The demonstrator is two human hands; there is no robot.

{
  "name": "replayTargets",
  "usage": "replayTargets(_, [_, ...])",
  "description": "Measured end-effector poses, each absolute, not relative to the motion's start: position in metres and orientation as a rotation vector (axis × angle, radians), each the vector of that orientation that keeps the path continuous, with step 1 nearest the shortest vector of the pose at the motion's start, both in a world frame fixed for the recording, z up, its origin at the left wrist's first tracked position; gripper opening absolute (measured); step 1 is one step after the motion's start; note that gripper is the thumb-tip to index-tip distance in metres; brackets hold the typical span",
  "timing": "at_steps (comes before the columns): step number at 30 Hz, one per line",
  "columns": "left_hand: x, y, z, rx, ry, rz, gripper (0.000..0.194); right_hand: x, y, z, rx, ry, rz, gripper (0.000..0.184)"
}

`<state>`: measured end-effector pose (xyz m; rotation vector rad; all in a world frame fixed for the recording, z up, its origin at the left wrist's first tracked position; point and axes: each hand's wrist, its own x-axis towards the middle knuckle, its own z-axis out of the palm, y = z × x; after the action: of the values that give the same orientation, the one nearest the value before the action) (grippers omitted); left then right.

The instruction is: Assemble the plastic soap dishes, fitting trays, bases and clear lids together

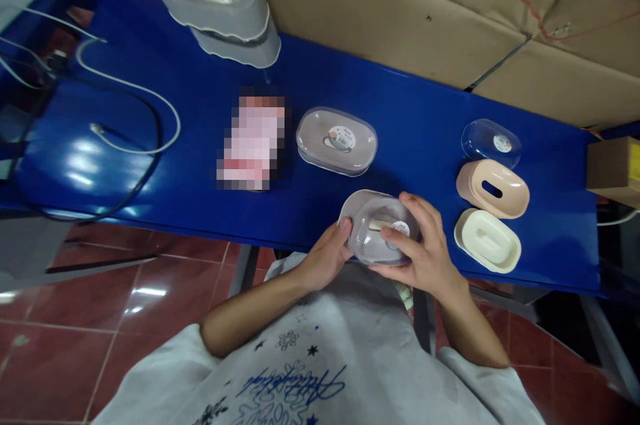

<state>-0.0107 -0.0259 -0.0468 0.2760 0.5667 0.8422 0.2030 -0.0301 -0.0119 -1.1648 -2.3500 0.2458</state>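
Snowflake-printed shirt (295,358) right up front, and just past it runs the near edge of the blue bench (420,122), open room stretching between the lidded box (337,142) and the cream dish (490,245). Both hands are full: left hand (327,255) pinching one end of a grey box (356,204), right hand (423,245) spreading fingers across its clear lid (371,238). That box sits between the palms, right by the bench edge.

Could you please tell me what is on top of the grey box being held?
A clear lid bearing a round label, partly covered by the right hand, is over the box. The box's underside cannot be seen.
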Motion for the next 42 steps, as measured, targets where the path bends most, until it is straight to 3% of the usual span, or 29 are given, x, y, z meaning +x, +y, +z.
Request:
replayTargets(9, [-0.021,-0.015,-0.020,0.114,0.457,0.733,0.061,0.221,-0.003,-0.009,-1.334,-2.259,0.263,0.087])
replayTargets(13, [-0.028,-0.017,-0.015,0.162,0.478,0.752,0.067,0.233,0.036,-0.009,-1.526,-2.267,0.141,0.077])
replayTargets(18, [-0.027,-0.023,-0.022,0.301,0.533,0.729,0.057,0.224,0.086,-0.004,-1.610,-2.429,-0.003,0.064])
replayTargets(21, [-0.027,-0.022,-0.025,0.342,0.569,0.742,0.054,0.214,0.097,0.009,-1.715,-2.398,-0.029,0.074])
replayTargets(24, [-0.029,-0.019,-0.026,0.341,0.584,0.759,0.055,0.219,0.075,0.025,-1.733,-2.317,-0.061,0.079])
replayTargets(29, [-0.032,-0.013,-0.028,0.283,0.573,0.751,0.053,0.259,-0.019,0.030,-1.938,-2.104,-0.142,0.036])
replayTargets(34, [-0.030,-0.014,-0.028,0.198,0.484,0.705,0.058,0.273,-0.084,-0.002,-2.148,-2.087,-0.217,0.042])
replayTargets(38, [-0.024,-0.018,-0.028,0.140,0.456,0.681,0.066,0.248,-0.082,-0.016,-1.892,-2.081,0.074,0.031])
replayTargets(42, [-0.019,-0.020,-0.029,0.104,0.488,0.696,0.065,0.204,-0.071,-0.009,-1.603,-1.941,0.290,0.036])
